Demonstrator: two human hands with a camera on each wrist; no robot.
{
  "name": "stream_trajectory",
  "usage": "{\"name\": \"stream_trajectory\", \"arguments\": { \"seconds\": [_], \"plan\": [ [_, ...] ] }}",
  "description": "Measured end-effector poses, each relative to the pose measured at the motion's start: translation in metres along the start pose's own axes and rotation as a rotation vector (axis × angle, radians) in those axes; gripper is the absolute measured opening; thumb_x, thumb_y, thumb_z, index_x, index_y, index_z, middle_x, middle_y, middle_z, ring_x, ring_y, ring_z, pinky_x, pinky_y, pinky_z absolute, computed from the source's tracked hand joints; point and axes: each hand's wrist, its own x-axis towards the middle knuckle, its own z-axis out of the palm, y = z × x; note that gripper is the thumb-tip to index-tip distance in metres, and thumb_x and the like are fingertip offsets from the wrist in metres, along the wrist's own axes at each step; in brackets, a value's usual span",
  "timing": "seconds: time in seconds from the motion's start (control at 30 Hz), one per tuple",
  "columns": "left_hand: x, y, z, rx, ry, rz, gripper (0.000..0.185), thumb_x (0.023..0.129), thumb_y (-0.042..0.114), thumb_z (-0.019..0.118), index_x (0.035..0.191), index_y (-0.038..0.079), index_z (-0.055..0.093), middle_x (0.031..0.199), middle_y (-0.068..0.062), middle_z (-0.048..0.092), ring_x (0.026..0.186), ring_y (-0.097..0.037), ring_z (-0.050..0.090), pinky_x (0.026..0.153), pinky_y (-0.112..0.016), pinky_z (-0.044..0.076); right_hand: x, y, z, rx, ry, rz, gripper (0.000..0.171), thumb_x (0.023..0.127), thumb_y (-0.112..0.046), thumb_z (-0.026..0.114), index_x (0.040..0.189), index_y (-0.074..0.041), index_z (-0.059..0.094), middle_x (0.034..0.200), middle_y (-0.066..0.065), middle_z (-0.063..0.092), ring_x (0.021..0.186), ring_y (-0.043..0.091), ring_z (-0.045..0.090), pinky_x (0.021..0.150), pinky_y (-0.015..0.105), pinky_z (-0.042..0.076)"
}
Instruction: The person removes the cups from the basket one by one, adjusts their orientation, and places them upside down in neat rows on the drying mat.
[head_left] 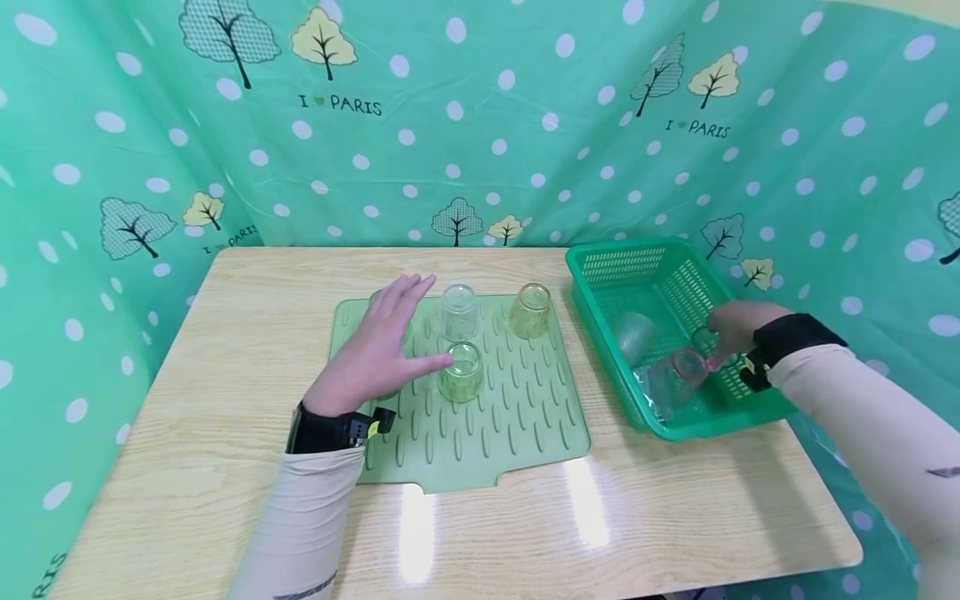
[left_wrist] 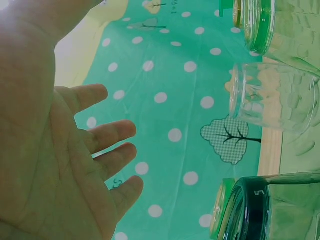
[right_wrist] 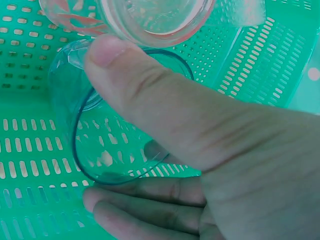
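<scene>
My left hand (head_left: 397, 333) hovers with straight, spread fingers over the left part of a green ribbed mat (head_left: 517, 417) and holds nothing; the left wrist view shows its bare palm (left_wrist: 75, 140). Next to its thumb stands a green glass (head_left: 462, 372). A clear glass (head_left: 459, 312) and a yellowish glass (head_left: 530, 311) stand mouth down further back. My right hand (head_left: 731, 325) is inside the green basket (head_left: 622, 258). There it pinches the rim of a teal glass (right_wrist: 115, 145) between thumb and fingers (right_wrist: 130, 220). A pink-tinted glass (head_left: 678, 371) lies just beside it.
A greyish glass (head_left: 636, 337) lies in the basket's left half. The wooden table (head_left: 247, 333) is enclosed on three sides by a green dotted curtain (head_left: 525, 125). Another dark-rimmed glass (left_wrist: 260, 210) stands close by my left hand.
</scene>
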Motion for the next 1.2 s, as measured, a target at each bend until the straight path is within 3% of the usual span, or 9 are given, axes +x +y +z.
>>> {"name": "stream_trajectory", "arguments": {
  "seconds": [0.27, 0.4, 0.6, 0.73, 0.9, 1.2],
  "plan": [
    [0.005, 0.004, 0.009, -0.016, -0.011, 0.02, 0.111, 0.082, 0.069, 0.075, 0.167, 0.036, 0.012, 0.172, -0.006, 0.014, 0.158, -0.033, 0.012, 0.117, -0.07, 0.029, -0.01, 0.016, 0.014, 0.095, 0.161, -0.015, 0.102, 0.075, -0.065, 0.083, 0.135, 0.014, 0.057, 0.129, 0.038, 0.06, 0.116, 0.058, 0.057, 0.092, 0.069, 0.051],
    [0.008, 0.006, 0.013, -0.024, -0.018, 0.024, 0.109, 0.082, 0.068, 0.076, 0.166, 0.04, 0.011, 0.172, -0.003, 0.015, 0.158, -0.031, 0.011, 0.116, -0.071, 0.03, -0.02, 0.02, 0.016, 0.138, 0.208, 0.013, 0.107, 0.081, -0.066, 0.078, 0.143, 0.016, 0.046, 0.136, 0.043, 0.053, 0.12, 0.062, 0.053, 0.093, 0.072, 0.049],
    [0.008, 0.01, 0.015, -0.03, -0.007, 0.037, 0.107, 0.085, 0.057, 0.08, 0.166, 0.041, 0.012, 0.171, -0.004, 0.017, 0.158, -0.03, 0.013, 0.116, -0.069, 0.032, -0.031, 0.018, 0.004, 0.18, 0.354, 0.056, 0.107, 0.088, -0.069, 0.068, 0.148, 0.014, 0.038, 0.121, 0.039, 0.062, 0.101, 0.054, 0.064, 0.072, 0.064, 0.057],
    [0.007, 0.011, 0.016, -0.017, 0.017, 0.041, 0.101, 0.087, 0.066, 0.072, 0.165, 0.042, 0.013, 0.17, -0.003, 0.019, 0.156, -0.03, 0.018, 0.113, -0.068, 0.037, -0.036, -0.002, -0.001, 0.244, 0.51, 0.052, 0.108, 0.088, -0.069, 0.066, 0.153, 0.01, 0.032, 0.12, 0.034, 0.064, 0.094, 0.047, 0.067, 0.064, 0.058, 0.056],
    [0.008, 0.014, 0.019, -0.02, 0.026, 0.059, 0.096, 0.089, 0.069, 0.066, 0.165, 0.04, 0.016, 0.169, -0.007, 0.023, 0.154, -0.03, 0.023, 0.113, -0.067, 0.038, -0.039, -0.035, 0.003, 0.293, 0.678, -0.02, 0.089, 0.089, -0.048, 0.077, 0.149, 0.005, 0.038, 0.12, 0.031, 0.067, 0.073, 0.034, 0.068, 0.047, 0.041, 0.049],
    [0.008, 0.021, 0.026, -0.068, 0.115, 0.14, 0.08, 0.096, 0.056, 0.067, 0.163, 0.035, 0.028, 0.162, -0.003, 0.036, 0.148, -0.026, 0.035, 0.114, -0.06, 0.041, -0.039, -0.082, 0.008, 0.344, 0.767, -0.144, 0.082, 0.086, -0.035, 0.081, 0.148, -0.001, 0.04, 0.122, 0.023, 0.068, 0.051, 0.019, 0.051, 0.042, 0.035, 0.039]
  ]
}}
